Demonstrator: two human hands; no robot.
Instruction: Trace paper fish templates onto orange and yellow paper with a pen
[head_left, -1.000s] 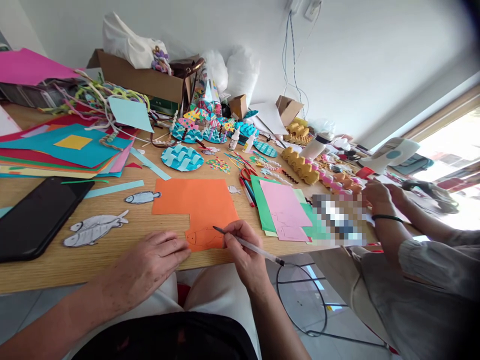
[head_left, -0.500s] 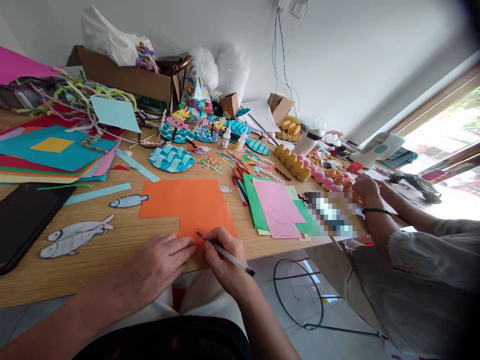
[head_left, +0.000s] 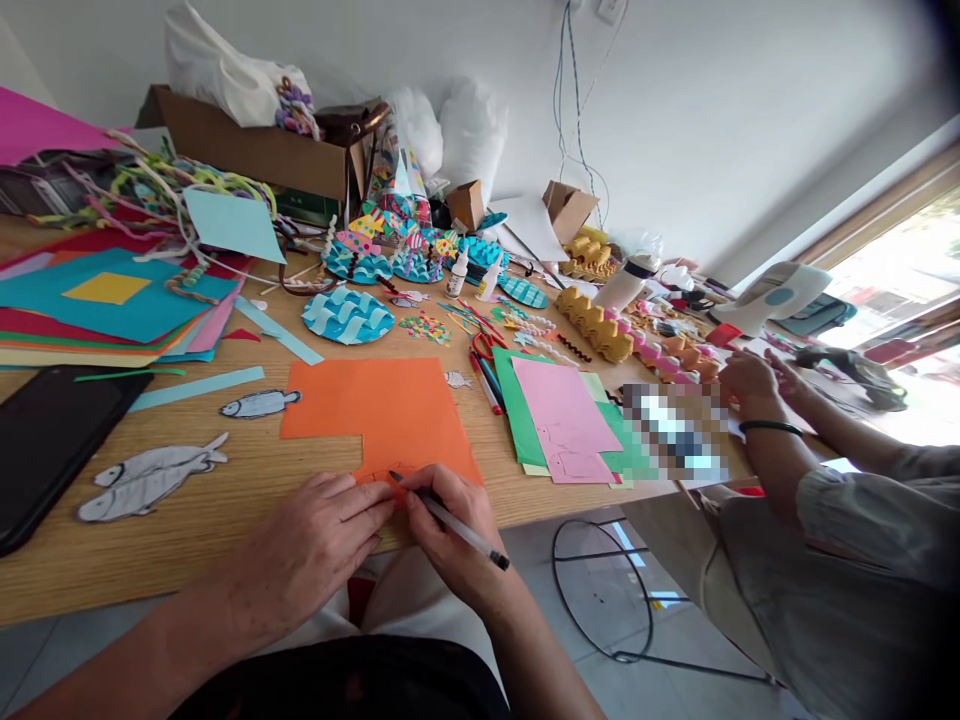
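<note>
- Orange paper (head_left: 375, 395), right of the phone (head_left: 64, 450): probably light, bendable, easily creased; best held flat at its edges.
- Right hand (head_left: 454, 530) pinches the pen (head_left: 470, 538) near its tip; left hand (head_left: 311, 540) lies flattened, fingers extended, on the paper.
- Hands partly hide the drawing (head_left: 381, 474); phone's left side is cut off.

Legible txt: none can be read anywhere.
Two small white plastic bottles w/ narrow nozzles (head_left: 457, 273): label marks are shown on the fronts, but too tiny to be read.
Dark green box (head_left: 307, 207) under brown cardboard carton (head_left: 247, 155): too shaded for print to be made out.
White rounded plastic appliance (head_left: 796, 282), far R: bluish disc (head_left: 778, 297) is borne on its side; lettering, if any, can't be told.
Pixelated patch (head_left: 675, 430), near R: contents blurred, so illeg.
</note>
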